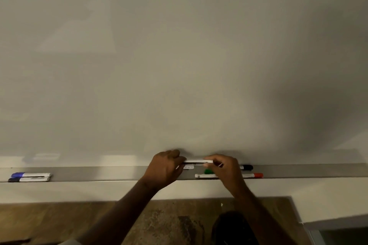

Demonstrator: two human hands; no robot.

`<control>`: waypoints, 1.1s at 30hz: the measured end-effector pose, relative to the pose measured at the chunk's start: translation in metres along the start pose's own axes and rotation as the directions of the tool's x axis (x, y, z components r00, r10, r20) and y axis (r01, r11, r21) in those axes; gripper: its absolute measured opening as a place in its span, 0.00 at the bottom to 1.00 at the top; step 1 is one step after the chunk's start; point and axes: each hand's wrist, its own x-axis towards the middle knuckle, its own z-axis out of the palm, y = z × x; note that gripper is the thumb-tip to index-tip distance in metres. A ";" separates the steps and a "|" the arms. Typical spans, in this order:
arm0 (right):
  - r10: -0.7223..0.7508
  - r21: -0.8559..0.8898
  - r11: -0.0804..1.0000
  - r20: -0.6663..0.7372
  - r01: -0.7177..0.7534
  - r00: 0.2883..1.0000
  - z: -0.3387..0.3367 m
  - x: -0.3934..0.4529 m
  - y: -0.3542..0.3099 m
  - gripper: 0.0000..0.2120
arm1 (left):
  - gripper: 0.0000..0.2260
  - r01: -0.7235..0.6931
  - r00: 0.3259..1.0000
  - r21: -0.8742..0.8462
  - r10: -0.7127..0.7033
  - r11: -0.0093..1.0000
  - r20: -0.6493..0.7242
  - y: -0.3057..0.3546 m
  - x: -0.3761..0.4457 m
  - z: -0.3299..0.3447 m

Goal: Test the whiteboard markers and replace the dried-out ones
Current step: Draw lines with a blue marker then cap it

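Note:
A blank whiteboard fills the view, with a grey metal marker ledge along its bottom. Both hands hold one white marker level just above the ledge: my left hand grips its left end, my right hand its right end. Its cap colour is hidden by my fingers. Under my right hand lie a green-capped marker, a black-capped marker and a red-capped marker. Two blue-capped markers lie at the ledge's far left.
Below the ledge runs a pale wall strip, then a brown mottled floor. A dark shoe shows at the bottom. A small white label sits on the ledge by my left hand.

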 end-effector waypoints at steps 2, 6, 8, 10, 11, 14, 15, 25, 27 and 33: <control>0.068 0.186 0.981 -0.042 -0.059 0.997 -0.020 -0.010 -0.031 0.06 | 0.08 -0.048 0.995 -0.039 0.045 0.998 -0.091 0.010 0.009 -0.037; 0.080 0.467 0.884 -0.129 -0.011 0.988 -0.048 -0.029 -0.091 0.07 | 0.09 0.028 0.968 -0.253 -0.089 0.967 -0.234 0.036 0.017 -0.104; 0.081 0.552 0.833 -0.188 0.037 0.979 -0.054 -0.036 -0.118 0.09 | 0.08 0.054 0.944 -0.496 -0.206 0.867 -0.257 0.049 0.021 -0.134; 0.090 0.617 0.783 -0.247 0.085 0.965 -0.059 -0.042 -0.144 0.08 | 0.07 0.067 0.922 -0.727 -0.320 0.684 -0.216 0.060 0.025 -0.160; 0.095 0.647 0.755 -0.266 0.104 0.959 -0.061 -0.044 -0.157 0.08 | 0.09 0.080 0.914 -0.807 -0.366 0.585 -0.175 0.065 0.027 -0.171; 0.101 0.709 0.688 -0.306 0.156 0.947 -0.063 -0.051 -0.195 0.15 | 0.13 0.058 0.900 -0.929 -0.423 0.367 -0.110 0.077 0.030 -0.197; 0.116 0.734 0.656 -0.330 0.177 0.937 -0.061 -0.051 -0.205 0.21 | 0.13 0.040 0.894 -0.938 -0.432 0.345 -0.121 0.079 0.031 -0.203; 0.208 0.926 0.224 -0.349 0.303 0.914 -0.016 -0.061 -0.299 0.11 | 0.17 -0.152 0.824 -0.987 -0.557 -0.045 -0.102 0.095 0.029 -0.245; 0.199 0.925 0.199 -0.362 0.325 0.910 -0.008 -0.064 -0.308 0.11 | 0.17 -0.197 0.802 -0.944 -0.597 -0.265 0.000 0.105 0.028 -0.252; 0.201 0.922 0.147 -0.382 0.358 0.902 0.012 -0.071 -0.329 0.14 | 0.14 -0.296 0.740 -0.861 -0.669 -0.414 0.067 0.117 0.021 -0.268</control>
